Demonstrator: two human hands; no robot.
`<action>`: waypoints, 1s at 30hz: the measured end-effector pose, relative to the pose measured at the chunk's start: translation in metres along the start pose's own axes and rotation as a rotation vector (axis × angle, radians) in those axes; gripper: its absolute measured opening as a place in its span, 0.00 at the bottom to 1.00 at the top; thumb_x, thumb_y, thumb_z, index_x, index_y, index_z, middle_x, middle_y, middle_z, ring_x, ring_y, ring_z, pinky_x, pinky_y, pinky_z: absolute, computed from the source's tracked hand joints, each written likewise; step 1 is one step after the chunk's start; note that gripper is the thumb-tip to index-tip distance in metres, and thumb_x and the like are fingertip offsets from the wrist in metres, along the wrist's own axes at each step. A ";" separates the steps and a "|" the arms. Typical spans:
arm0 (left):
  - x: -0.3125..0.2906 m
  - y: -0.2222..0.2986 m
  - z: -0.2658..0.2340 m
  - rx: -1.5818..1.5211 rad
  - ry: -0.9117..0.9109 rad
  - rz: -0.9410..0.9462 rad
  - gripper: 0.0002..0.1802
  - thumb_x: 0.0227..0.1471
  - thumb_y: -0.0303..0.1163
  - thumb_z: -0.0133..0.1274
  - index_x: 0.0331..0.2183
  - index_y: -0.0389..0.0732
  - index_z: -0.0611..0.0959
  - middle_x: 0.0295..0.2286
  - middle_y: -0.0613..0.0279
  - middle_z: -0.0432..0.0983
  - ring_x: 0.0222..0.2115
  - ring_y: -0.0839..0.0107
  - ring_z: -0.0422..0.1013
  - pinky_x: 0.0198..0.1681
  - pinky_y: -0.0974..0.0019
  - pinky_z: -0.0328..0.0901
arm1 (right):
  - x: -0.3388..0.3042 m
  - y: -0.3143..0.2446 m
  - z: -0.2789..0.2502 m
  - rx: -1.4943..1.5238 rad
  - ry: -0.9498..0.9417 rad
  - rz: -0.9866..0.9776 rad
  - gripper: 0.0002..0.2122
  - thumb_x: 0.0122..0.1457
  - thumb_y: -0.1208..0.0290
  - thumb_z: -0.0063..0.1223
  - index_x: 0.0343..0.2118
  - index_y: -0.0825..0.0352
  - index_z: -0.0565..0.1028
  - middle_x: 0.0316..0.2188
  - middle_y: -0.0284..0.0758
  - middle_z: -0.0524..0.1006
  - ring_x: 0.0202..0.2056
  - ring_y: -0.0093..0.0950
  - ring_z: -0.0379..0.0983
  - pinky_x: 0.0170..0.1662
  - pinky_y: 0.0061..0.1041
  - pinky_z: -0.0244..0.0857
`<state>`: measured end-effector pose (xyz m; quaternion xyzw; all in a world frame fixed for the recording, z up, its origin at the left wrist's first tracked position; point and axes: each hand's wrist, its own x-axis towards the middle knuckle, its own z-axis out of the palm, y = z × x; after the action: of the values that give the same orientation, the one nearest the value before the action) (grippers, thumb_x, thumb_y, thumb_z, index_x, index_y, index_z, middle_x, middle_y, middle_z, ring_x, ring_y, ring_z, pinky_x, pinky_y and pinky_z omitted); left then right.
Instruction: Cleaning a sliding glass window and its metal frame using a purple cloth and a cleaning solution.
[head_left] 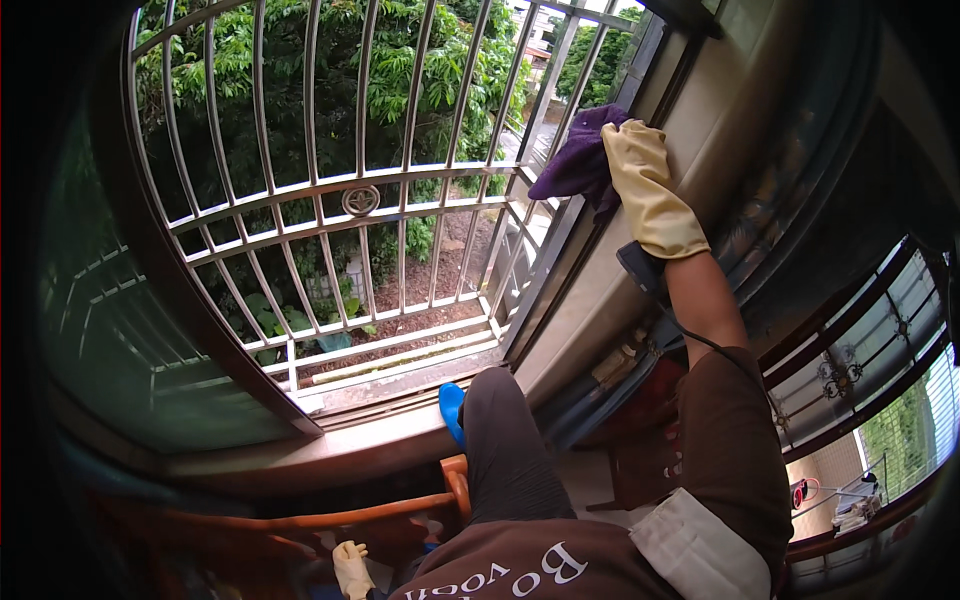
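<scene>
My right hand, in a cream rubber glove, is closed on a purple cloth. It presses the cloth to the right side of the window frame, high up. Bunched fabric hangs left of the glove, over the edge of the frame. Low on the left, my left hand wears a matching glove. Its fingers are slightly apart with nothing visible in them, near an orange-brown wooden backrest. My left forearm is mostly hidden.
Metal security bars stand outside the open window, with trees beyond. A glass pane is on the left. My leg with a blue shoe cover is at the sill. A dark curtain hangs right.
</scene>
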<state>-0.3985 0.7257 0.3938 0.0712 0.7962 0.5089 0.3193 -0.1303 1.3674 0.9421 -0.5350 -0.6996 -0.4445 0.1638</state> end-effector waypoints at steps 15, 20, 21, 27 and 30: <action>-0.013 -0.023 0.009 -0.038 -0.026 0.006 0.18 0.65 0.37 0.47 0.42 0.29 0.78 0.32 0.47 0.84 0.29 0.65 0.81 0.35 0.67 0.75 | -0.038 -0.017 0.068 -0.231 -0.051 -0.498 0.07 0.51 0.70 0.59 0.18 0.56 0.77 0.19 0.31 0.77 0.26 0.30 0.78 0.29 0.33 0.67; -0.010 -0.153 -0.056 0.327 -0.176 0.451 0.15 0.57 0.42 0.55 0.37 0.42 0.86 0.27 0.47 0.82 0.33 0.59 0.81 0.35 0.52 0.73 | 0.030 -0.011 0.050 -0.184 0.074 -0.164 0.01 0.50 0.69 0.61 0.24 0.56 0.82 0.22 0.29 0.82 0.28 0.31 0.80 0.27 0.37 0.66; -0.006 -0.135 -0.036 0.323 -0.210 0.457 0.15 0.57 0.42 0.55 0.37 0.42 0.86 0.27 0.47 0.82 0.33 0.59 0.81 0.35 0.52 0.73 | 0.030 0.001 0.052 -0.209 0.036 -0.162 0.01 0.51 0.70 0.60 0.24 0.57 0.81 0.22 0.29 0.82 0.29 0.31 0.80 0.27 0.37 0.67; -0.008 -0.056 0.023 0.008 -0.096 -0.154 0.18 0.65 0.35 0.45 0.41 0.27 0.78 0.33 0.46 0.83 0.29 0.66 0.81 0.33 0.67 0.75 | 0.038 0.017 0.062 -0.236 -0.195 -0.268 0.04 0.56 0.70 0.57 0.25 0.57 0.78 0.24 0.31 0.81 0.31 0.31 0.81 0.29 0.34 0.70; 0.003 -0.035 0.046 -0.035 -0.078 -0.109 0.18 0.65 0.36 0.45 0.42 0.27 0.78 0.34 0.45 0.83 0.30 0.64 0.81 0.35 0.67 0.75 | 0.014 0.012 0.068 -0.133 -0.175 -0.395 0.05 0.57 0.71 0.57 0.25 0.59 0.76 0.25 0.34 0.79 0.33 0.33 0.80 0.32 0.32 0.70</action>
<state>-0.3668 0.7456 0.3502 0.0419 0.7768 0.5017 0.3785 -0.1081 1.4305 0.9194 -0.4336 -0.7715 -0.4650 -0.0233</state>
